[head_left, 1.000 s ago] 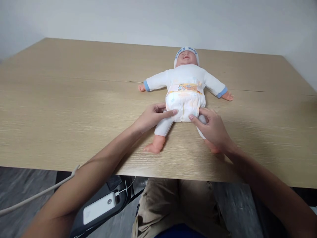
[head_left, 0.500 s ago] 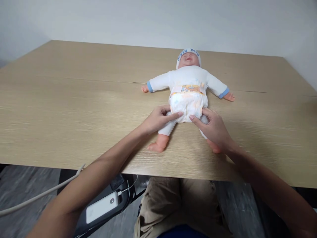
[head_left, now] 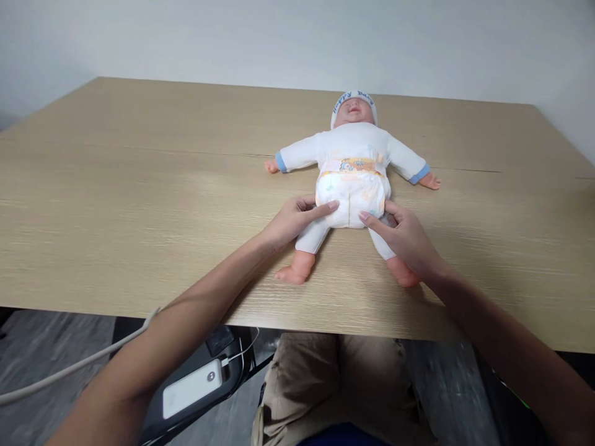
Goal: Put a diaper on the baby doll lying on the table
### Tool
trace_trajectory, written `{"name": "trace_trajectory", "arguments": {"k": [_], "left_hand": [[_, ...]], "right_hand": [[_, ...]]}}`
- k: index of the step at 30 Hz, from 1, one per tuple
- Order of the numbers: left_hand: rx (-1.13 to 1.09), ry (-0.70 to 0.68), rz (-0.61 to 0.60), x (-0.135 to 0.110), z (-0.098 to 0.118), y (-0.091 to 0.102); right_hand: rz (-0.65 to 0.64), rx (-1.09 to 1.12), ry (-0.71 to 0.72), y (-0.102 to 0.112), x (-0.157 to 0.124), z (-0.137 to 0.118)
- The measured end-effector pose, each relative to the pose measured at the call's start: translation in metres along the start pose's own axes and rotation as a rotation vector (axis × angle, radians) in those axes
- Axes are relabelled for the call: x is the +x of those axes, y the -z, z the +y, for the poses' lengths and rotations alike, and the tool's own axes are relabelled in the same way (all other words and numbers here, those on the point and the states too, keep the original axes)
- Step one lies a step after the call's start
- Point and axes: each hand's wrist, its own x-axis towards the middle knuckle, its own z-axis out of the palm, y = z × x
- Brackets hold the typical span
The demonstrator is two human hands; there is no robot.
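Note:
A baby doll (head_left: 353,137) in a white suit with blue cuffs and a white cap lies on its back, arms spread and feet toward me. Around its hips sits a white diaper (head_left: 351,192) with an orange printed waistband. My left hand (head_left: 297,220) pinches the diaper's leg edge on the left, thumb on the front, fingers tucked behind it. On the opposite leg edge my right hand (head_left: 404,232) grips in the same way, its thumb near the crotch. The fingertips of both hands are partly hidden by the diaper and the doll's thighs.
The doll lies on a wide wooden table (head_left: 139,217) that reaches a pale wall (head_left: 297,43). Below the front edge, a white power bank (head_left: 193,391) with a cable rests on a black seat (head_left: 232,378). A thick pale cord (head_left: 83,360) runs by my left forearm.
Both hands have moved slightly apart, drawing the diaper's leg edges outward. The diaper's front looks a little wider and smoother. The doll's legs have shifted slightly outward.

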Motion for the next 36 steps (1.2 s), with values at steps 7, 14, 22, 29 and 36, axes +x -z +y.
{"name": "trace_trajectory", "arguments": {"k": [7,14,22,29,36], "left_hand": [[-0.114,-0.078,0.035,-0.001,-0.002,-0.009],[-0.112,-0.134,0.172,-0.001,-0.009,-0.01],[0.018,-0.171,0.204,-0.006,-0.009,0.011],[0.34,-0.324,0.453,0.011,-0.029,0.035],[0.902,-0.5,0.686,0.066,-0.027,0.058]], "right_hand": [[0.06,-0.269,0.109,0.003,0.0,0.004],[0.008,-0.218,0.105,0.011,0.008,0.014],[-0.109,0.024,-0.063,0.057,0.009,0.015],[0.127,-0.074,0.092,0.065,0.032,0.03],[0.609,-0.624,0.388,0.071,0.095,0.057]]}}
